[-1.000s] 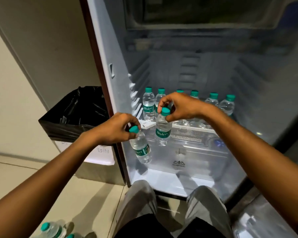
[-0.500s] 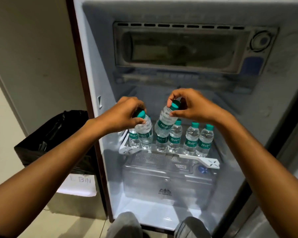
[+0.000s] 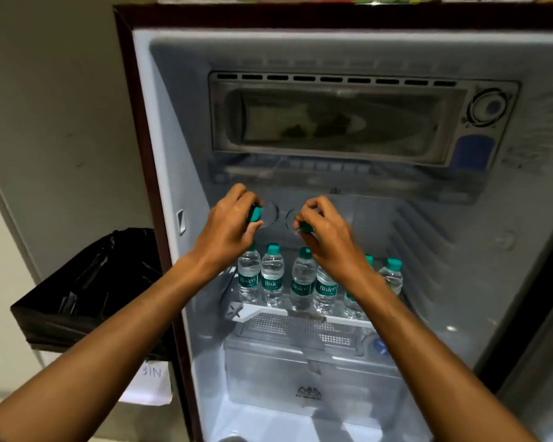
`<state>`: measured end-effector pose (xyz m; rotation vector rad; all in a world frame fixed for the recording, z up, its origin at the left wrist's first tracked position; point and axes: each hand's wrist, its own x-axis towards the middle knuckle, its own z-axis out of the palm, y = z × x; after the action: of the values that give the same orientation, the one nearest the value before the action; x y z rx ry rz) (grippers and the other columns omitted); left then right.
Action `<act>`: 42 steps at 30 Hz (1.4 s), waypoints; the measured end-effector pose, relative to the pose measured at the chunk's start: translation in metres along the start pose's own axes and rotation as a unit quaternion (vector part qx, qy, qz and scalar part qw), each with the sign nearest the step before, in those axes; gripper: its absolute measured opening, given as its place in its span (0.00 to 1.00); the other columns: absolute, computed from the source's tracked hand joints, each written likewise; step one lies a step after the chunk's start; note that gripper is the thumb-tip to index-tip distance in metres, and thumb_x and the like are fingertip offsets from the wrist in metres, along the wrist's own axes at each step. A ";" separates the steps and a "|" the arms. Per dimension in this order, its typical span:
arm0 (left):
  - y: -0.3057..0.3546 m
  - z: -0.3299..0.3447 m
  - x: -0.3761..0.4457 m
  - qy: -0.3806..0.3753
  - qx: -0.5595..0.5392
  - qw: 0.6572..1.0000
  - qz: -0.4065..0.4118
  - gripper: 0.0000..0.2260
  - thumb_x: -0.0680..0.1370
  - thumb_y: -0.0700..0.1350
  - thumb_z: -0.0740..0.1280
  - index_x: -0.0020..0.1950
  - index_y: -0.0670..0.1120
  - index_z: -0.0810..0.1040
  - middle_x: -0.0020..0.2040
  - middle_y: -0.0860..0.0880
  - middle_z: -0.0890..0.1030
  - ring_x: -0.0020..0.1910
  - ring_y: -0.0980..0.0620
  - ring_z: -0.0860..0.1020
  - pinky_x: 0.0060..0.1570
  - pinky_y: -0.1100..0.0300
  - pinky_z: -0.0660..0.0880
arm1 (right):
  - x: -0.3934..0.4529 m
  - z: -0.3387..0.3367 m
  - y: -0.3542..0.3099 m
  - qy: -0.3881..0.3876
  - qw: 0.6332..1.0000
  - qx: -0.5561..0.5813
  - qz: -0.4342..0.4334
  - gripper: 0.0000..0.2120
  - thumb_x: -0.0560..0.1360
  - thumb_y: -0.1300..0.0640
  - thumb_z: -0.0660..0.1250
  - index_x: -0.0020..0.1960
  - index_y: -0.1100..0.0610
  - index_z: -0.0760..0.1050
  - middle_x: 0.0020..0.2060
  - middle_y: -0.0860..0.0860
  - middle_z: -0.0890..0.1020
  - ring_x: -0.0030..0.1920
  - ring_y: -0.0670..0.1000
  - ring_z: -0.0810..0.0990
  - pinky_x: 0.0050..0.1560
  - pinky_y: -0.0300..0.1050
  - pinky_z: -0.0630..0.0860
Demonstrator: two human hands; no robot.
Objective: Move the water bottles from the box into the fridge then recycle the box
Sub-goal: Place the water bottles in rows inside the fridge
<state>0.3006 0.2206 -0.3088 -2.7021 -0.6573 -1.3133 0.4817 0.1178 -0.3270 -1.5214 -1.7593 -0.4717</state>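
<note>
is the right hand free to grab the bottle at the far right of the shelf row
Probably not yet: the right hand already pinches a bottle's cap. The far-right bottle stands unobstructed, so the way looks open once that hand is freed.

What we cannot make out

Our left hand [image 3: 229, 231] and right hand [image 3: 324, 237] cover all but the green caps of two bottles; our right forearm hides part of a shelf bottle [image 3: 353, 298] at centre; the bin [image 3: 90, 291] label at lower left is half-hidden.

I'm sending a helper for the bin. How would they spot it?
Find the open fridge. On the floor against its left outer side stands the bin, lined with a black plastic bag; a white paper label on its front sets it apart.
</note>
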 end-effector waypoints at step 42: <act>-0.097 0.118 0.069 -0.379 0.105 0.905 -0.162 0.15 0.74 0.48 0.72 0.60 0.46 0.77 0.55 0.46 0.79 0.49 0.49 0.78 0.49 0.58 0.78 | 0.084 0.110 0.069 -0.310 0.936 0.025 0.165 0.18 0.76 0.63 0.68 0.65 0.55 0.73 0.62 0.56 0.77 0.59 0.55 0.76 0.60 0.48 0.74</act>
<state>0.3859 0.3608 -0.3427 -2.9387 -1.2562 -0.1167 0.5144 0.2675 -0.3502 -2.0234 -1.8783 0.2564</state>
